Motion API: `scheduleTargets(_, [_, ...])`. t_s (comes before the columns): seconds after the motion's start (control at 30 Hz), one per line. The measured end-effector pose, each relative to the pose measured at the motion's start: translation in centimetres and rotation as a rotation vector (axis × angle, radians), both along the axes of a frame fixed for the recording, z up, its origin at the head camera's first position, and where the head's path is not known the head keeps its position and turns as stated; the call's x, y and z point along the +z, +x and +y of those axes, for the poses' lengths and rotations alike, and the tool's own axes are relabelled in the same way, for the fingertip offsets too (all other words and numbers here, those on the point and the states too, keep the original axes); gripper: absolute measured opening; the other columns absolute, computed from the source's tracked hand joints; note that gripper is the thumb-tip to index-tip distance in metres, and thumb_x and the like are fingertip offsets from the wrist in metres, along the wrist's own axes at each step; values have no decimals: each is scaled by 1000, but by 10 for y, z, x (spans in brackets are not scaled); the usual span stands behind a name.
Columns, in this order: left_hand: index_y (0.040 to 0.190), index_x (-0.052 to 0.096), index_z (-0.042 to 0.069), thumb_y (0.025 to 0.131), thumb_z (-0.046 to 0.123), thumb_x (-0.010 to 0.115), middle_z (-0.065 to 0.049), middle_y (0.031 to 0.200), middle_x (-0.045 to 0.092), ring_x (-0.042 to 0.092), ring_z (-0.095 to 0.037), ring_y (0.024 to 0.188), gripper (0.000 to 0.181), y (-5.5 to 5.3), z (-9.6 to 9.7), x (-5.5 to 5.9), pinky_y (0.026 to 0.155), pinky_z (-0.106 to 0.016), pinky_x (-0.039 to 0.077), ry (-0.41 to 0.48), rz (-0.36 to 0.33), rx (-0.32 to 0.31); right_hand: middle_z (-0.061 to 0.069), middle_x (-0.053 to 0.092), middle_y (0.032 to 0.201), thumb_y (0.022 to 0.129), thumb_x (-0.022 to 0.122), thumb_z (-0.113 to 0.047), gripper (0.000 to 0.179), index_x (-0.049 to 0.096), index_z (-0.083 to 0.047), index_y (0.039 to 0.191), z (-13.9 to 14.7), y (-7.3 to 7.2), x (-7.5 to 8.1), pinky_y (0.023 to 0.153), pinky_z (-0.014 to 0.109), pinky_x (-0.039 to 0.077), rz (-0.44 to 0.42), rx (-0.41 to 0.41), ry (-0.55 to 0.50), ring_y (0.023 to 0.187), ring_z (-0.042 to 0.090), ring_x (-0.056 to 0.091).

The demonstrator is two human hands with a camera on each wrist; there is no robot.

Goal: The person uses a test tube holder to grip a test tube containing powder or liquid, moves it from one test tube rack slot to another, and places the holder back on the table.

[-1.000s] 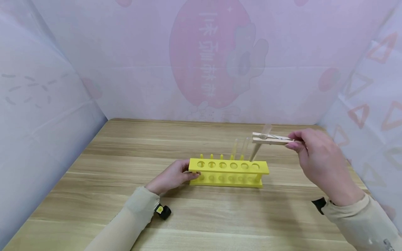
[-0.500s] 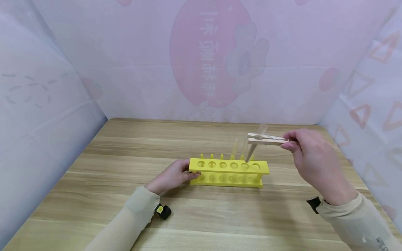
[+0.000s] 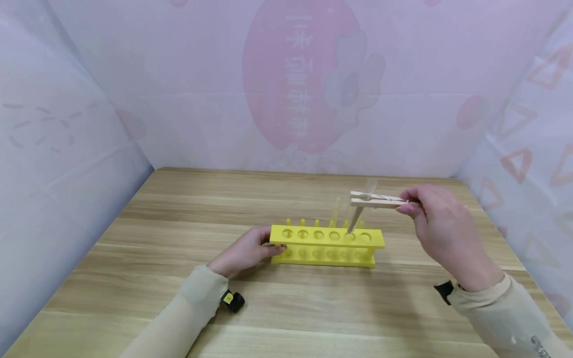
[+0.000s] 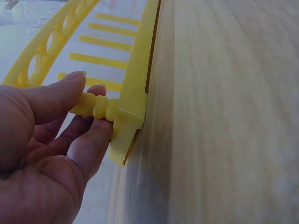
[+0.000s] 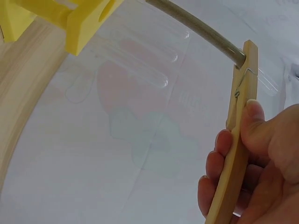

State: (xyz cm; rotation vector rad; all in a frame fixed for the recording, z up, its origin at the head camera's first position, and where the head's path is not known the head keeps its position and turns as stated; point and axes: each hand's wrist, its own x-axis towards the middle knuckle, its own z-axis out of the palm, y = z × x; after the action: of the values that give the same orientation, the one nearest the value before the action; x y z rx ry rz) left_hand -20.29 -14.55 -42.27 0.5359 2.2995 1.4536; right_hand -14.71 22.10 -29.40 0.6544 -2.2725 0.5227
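My left hand [image 3: 246, 251] holds the left end of a yellow test tube rack [image 3: 326, 242] on the table. In the left wrist view, thumb and fingers close round the rack's end post [image 4: 100, 107]. With my right hand [image 3: 440, 228] I grip a wooden test tube clamp [image 3: 380, 203] by its handle. Its jaws hold a glass test tube [image 3: 355, 219], tilted, with brownish-grey contents filling much of it. The tube's lower end overlaps the rack's fifth hole from the left in the head view. In the right wrist view, the clamp's wire spring [image 5: 239, 88] shows.
Clear empty-looking test tubes [image 3: 335, 211] stand upside down on pegs behind the rack's right half; their rounded ends [image 5: 161, 80] show in the right wrist view. Bare yellow pegs [image 3: 302, 222] stand farther left. Printed cloth walls [image 3: 188, 124] enclose the wood-grain table [image 3: 286, 313].
My right hand has moved left with the clamp and test tube, carrying the tube's lower end from near the sixth hole to the fifth. The left hand and rack have stayed put.
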Motion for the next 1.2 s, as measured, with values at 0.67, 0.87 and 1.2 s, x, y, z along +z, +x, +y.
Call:
scheduleTargets(0.67, [119,67,14,96,12,67,1,116,68,60,-17,108,23,1,0,2,87,-35,49,-5,0,-1,8,63,81,76,80,0,23,64,0,93,0,-1,-5,70,47,45,-26,-10,-5,76,31,58])
scheduleTargets(0.87, [119,66,15,96,13,67,1,116,68,60,-17,108,23,0,-1,1,87,-35,49,-7,3,-1,8,62,80,76,80,-1,24,63,0,93,1,-1,-9,67,45,44,-34,-17,-1,73,28,57])
scheduleTargets(1.2, [118,67,15,96,14,68,1,115,68,59,-17,108,22,-1,-1,0,87,-35,49,-3,8,-4,8,63,81,77,80,0,23,64,1,93,0,-2,-16,67,45,46,-47,-25,3,75,28,58])
